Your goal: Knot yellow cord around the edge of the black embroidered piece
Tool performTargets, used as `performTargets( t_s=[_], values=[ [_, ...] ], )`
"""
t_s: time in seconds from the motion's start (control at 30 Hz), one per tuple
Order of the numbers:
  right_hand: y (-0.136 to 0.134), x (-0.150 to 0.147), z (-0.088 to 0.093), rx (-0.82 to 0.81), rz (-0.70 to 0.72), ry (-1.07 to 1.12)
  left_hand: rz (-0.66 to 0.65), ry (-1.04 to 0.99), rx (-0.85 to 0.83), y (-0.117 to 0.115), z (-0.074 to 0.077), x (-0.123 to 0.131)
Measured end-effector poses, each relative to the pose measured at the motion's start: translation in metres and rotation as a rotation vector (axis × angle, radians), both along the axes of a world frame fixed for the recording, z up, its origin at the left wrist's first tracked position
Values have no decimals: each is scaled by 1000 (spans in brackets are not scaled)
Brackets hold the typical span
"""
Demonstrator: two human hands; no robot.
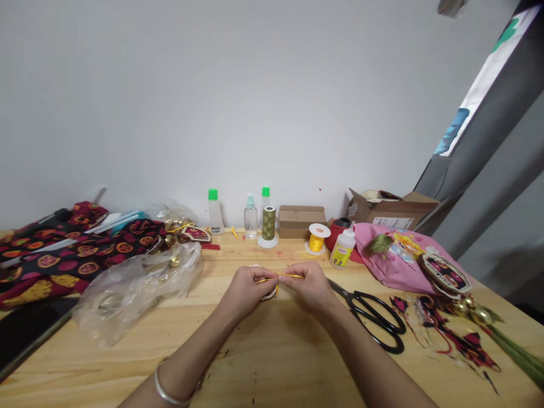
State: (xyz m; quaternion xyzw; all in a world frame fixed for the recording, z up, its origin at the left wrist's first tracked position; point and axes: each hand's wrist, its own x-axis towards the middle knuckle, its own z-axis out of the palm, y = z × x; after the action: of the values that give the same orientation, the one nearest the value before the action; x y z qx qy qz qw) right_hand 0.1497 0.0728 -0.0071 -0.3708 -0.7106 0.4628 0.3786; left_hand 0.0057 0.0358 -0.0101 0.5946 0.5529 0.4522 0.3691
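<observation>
Both my hands meet above the middle of the wooden table, fingertips almost touching. My left hand (pixel 250 288) pinches a thin yellow cord (pixel 264 280). My right hand (pixel 306 283) is closed on the same cord, a short piece of which sticks out past the fingers. A small pale-edged piece (pixel 268 294) hangs or lies just under my left fingers, mostly hidden by them. Right beside my right wrist lie black-handled scissors (pixel 376 317), their blades partly behind my hand. Behind my hands stands a spool of yellow cord (pixel 317 241).
At the back are an olive thread cone (pixel 268 224), clear bottles (pixel 250 218), a glue bottle (pixel 343 246) and cardboard boxes (pixel 301 221). Patterned cloth (pixel 85 255) and a plastic bag (pixel 136 294) lie left. A pink pouch (pixel 395 260), fabric scraps (pixel 450 328) and a tassel (pixel 518 351) are right.
</observation>
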Motion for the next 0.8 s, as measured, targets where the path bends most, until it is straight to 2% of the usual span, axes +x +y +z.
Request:
performTargets(
  t_s=[0.13,0.4,0.57,0.8],
  values=[
    [3,1,1,-20,-60,24,-20,-42,-30,0,-3,1],
    [5,2,1,-88,-112,20,-121,-368,-223,0,1,0],
    [5,1,0,-73,-118,7,-105,-378,-227,-1,3,0],
    [5,2,-1,-77,-96,31,-56,-382,-194,2,-3,0]
  ],
)
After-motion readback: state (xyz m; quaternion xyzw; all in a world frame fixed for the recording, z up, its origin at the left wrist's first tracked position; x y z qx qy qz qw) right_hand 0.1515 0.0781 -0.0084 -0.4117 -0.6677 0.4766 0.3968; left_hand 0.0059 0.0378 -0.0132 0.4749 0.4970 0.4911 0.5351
